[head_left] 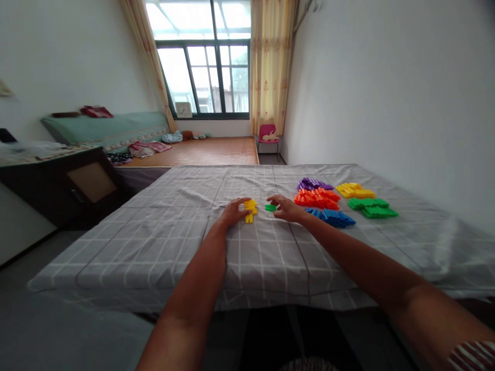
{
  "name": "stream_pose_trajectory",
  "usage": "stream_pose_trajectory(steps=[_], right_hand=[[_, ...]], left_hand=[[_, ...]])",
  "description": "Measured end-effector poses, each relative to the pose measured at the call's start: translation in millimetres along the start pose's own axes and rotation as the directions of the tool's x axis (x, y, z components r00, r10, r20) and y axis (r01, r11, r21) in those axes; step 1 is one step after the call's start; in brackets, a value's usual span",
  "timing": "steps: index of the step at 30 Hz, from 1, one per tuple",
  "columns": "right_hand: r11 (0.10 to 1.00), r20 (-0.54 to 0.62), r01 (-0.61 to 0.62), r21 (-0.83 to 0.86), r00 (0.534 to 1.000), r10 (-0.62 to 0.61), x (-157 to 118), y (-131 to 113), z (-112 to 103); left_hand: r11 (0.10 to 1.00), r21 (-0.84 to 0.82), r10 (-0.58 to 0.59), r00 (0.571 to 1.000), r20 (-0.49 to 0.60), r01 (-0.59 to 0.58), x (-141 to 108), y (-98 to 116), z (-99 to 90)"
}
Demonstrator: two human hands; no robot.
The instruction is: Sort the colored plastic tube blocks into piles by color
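Note:
My left hand point(233, 212) grips the left side of some joined yellow plastic building pieces point(251, 207), which are at the middle of the table. A short way to the right, my right hand point(285, 208) pinches a small green building piece point(270, 207) between thumb and fingers. A gap separates the green piece from the yellow ones. Grouped by colour on the right are purple pieces point(314, 184), orange pieces point(317, 198), blue pieces point(331, 217), yellow pieces point(355, 190) and green pieces point(372, 208).
A grey checked cloth point(174, 247) covers the table. Behind it stands a low bed point(209, 150) with clothes on it, and a pink chair point(267, 133) is near the curtain. A dark cabinet point(77, 188) is to the left; a white wall point(386, 93) runs along the right.

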State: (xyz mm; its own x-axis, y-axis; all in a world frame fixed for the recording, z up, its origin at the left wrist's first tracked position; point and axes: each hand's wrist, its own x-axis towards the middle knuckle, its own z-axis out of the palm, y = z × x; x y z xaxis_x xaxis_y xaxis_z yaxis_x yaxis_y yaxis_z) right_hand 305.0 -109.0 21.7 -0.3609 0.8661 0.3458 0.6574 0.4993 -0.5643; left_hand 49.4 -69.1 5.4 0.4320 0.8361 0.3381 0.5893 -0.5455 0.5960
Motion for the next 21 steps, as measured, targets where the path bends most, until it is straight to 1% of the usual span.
stream_pose_trajectory(steps=[2,4,6,7,9,10,11,13,14,15,16,17,18,21], right_hand=[[0.999,-0.014,0.035,-0.003,0.999,-0.035,-9.9,-4.8,-8.9],[0.998,-0.052,0.054,-0.021,0.997,-0.055,-21.2,-7.8,-23.6],[0.997,-0.131,0.035,-0.067,0.990,-0.043,-34.2,-2.4,-47.3],[0.996,-0.185,0.001,-0.094,0.983,-0.019,-41.8,4.8,-62.8],[0.984,-0.301,-0.120,-0.133,0.950,0.075,-61.2,29.0,-99.5],[0.968,-0.356,-0.207,-0.140,0.923,0.146,-73.3,45.1,-119.4],[0.942,-0.408,-0.302,-0.146,0.886,0.221,-86.9,62.9,-139.2],[0.851,-0.523,-0.495,-0.177,0.780,0.345,-117.1,99.9,-175.2],[0.790,-0.560,-0.579,-0.200,0.729,0.393,-132.6,117.2,-190.1],[0.727,-0.582,-0.648,-0.226,0.689,0.432,-147.4,132.6,-202.2],[0.673,-0.588,-0.696,-0.252,0.662,0.465,-160.9,145.7,-211.5],[0.633,-0.580,-0.724,-0.275,0.650,0.491,-172.6,156.1,-217.9],[0.613,-0.564,-0.733,-0.296,0.652,0.507,-182.1,163.7,-221.9],[0.618,-0.516,-0.712,-0.333,0.686,0.513,-195.5,172.2,-224.1]], left_hand=[[0.998,-0.057,-0.029,0.999,-0.019,0.028,-0.1,-0.3,0.5],[0.991,-0.123,-0.061,0.997,-0.049,0.054,0.2,-2.4,0.7],[0.984,-0.155,-0.100,0.991,-0.090,0.086,1.7,-6.5,-0.1],[0.984,-0.154,-0.109,0.988,-0.108,0.092,2.9,-8.9,-0.8],[0.984,-0.139,-0.126,0.985,-0.119,0.109,5.4,-13.2,-2.0],[0.985,-0.128,-0.135,0.983,-0.121,0.119,6.5,-14.7,-2.3],[0.984,-0.117,-0.145,0.982,-0.123,0.131,7.2,-15.6,-2.4],[0.980,-0.118,-0.174,0.976,-0.128,0.159,7.8,-15.7,-2.2],[0.976,-0.135,-0.190,0.973,-0.132,0.172,7.9,-15.0,-2.0],[0.970,-0.159,-0.207,0.969,-0.133,0.185,8.0,-14.1,-1.9],[0.962,-0.189,-0.225,0.965,-0.132,0.198,8.1,-13.3,-1.7],[0.953,-0.220,-0.243,0.961,-0.133,0.210,8.3,-12.7,-1.7],[0.943,-0.251,-0.259,0.957,-0.134,0.220,8.6,-12.6,-1.7],[0.916,-0.323,-0.293,0.946,-0.140,0.236,9.7,-15.3,-1.9]])
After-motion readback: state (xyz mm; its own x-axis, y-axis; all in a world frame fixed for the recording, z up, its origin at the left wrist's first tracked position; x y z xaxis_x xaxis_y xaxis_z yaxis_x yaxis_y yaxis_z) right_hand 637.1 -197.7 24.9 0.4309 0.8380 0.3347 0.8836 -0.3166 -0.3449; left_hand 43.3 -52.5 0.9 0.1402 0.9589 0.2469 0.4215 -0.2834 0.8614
